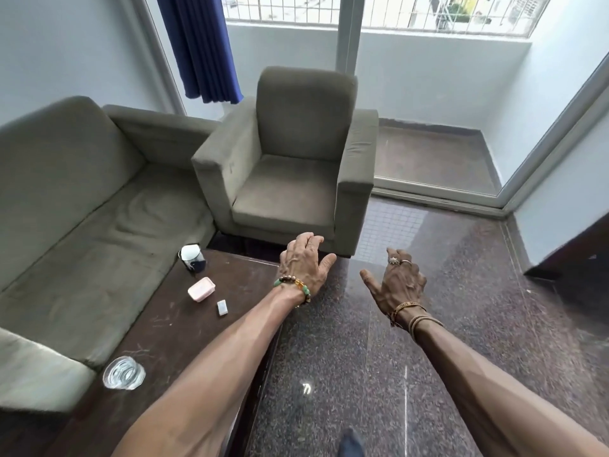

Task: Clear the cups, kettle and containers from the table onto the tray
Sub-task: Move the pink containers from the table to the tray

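Fingers (308,242) of the left hand (304,268) are loosely spread and hold nothing, above the counter's (158,324) far right edge. The right hand (397,282) is equally relaxed and empty over the speckled stone floor (461,357). Well left of the left fingers, nearest the camera, stands a clear glass cup (123,372). Farther on lie a small white block (222,307) and a pink lidded container (201,289), then a white-topped kettle (192,257) at the far corner. Beyond the fingers sit a grey armchair (290,166), a sofa (82,192) and a blue curtain (201,44).
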`<state>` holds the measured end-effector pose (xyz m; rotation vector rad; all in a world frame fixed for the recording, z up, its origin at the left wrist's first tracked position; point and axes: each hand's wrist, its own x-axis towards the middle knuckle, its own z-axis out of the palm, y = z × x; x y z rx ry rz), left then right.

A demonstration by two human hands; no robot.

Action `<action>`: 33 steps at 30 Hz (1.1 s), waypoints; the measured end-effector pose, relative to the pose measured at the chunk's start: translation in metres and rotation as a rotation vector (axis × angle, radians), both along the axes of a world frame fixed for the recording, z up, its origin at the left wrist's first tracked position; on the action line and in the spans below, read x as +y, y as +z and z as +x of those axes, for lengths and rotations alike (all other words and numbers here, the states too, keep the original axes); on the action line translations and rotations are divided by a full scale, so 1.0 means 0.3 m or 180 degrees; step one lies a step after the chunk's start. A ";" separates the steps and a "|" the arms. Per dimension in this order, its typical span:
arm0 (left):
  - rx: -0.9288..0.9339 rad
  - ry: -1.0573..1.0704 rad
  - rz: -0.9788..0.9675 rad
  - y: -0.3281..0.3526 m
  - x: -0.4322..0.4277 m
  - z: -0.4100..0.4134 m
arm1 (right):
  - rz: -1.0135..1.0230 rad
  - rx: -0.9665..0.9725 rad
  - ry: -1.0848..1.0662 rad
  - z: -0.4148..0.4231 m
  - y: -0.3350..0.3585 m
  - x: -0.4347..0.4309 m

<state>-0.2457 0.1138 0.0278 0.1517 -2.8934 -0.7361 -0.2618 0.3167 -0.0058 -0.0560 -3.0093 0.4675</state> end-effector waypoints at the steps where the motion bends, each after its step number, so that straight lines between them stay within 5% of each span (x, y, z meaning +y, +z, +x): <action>1: -0.0026 0.0050 0.0024 -0.007 0.004 -0.041 | -0.0002 -0.0035 0.0037 -0.046 -0.010 0.007; 17: 0.0050 0.0782 0.0084 0.009 -0.063 -0.445 | -0.0105 -0.0075 0.0796 -0.624 0.090 -0.127; 33: -0.0226 0.1583 0.0751 -0.149 -0.521 -0.638 | 0.0040 -0.0707 0.1542 -0.870 -0.057 -0.666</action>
